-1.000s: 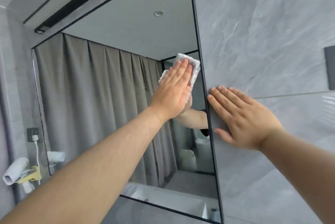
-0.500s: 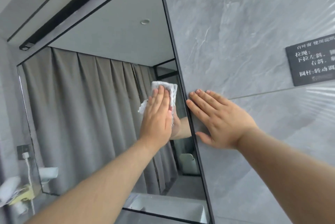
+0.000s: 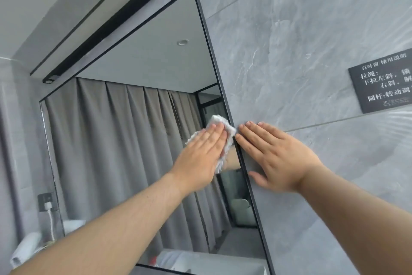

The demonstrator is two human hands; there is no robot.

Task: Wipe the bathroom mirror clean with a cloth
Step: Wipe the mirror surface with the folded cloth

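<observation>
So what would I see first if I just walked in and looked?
Two hands in the middle: the left hand presses a white cloth flat on the big mirror near its right edge, and the right hand lies flat on the grey wall beside it. Next you'd spot the long black lamp above the mirror and the dark sign at the far right.

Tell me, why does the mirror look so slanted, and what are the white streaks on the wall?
In the head view, the wide-angle camera is tilted, so the mirror looks slanted; also in the head view, the streaks are light glaring off the shiny wall at the right edge, and the lower-left corner is blurry.
</observation>
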